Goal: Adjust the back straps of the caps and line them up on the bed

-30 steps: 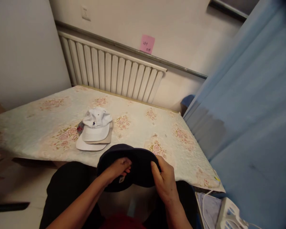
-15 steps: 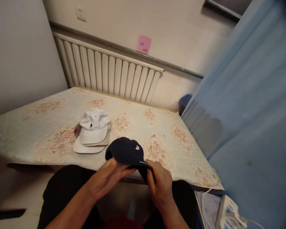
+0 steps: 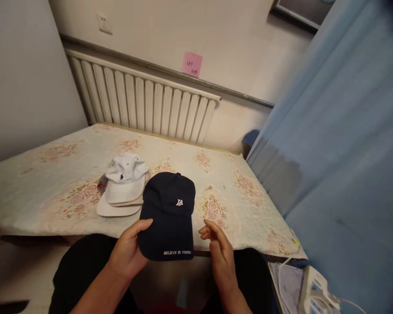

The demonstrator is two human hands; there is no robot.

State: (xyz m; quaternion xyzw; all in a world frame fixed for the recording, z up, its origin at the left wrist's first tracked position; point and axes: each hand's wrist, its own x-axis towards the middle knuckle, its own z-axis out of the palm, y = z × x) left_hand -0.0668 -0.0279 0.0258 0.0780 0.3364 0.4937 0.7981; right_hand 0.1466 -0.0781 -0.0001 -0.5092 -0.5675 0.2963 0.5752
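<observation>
So your left hand (image 3: 127,250) has the navy cap (image 3: 167,213) clamped by one side of its brim, thumb on top, other fingers mostly hidden underneath. You've got it up around the middle of the bed's (image 3: 229,183) near edge, crown toward the far edge, "LA" logo facing up at you. Your right hand (image 3: 221,250) is empty tbh, fingers loosely bent and spread a bit, just beside the cap without touching. Left of that there's a little cap pile near the same edge, white cap (image 3: 126,179) on top. Radiator's (image 3: 144,100) along the far edge.
</observation>
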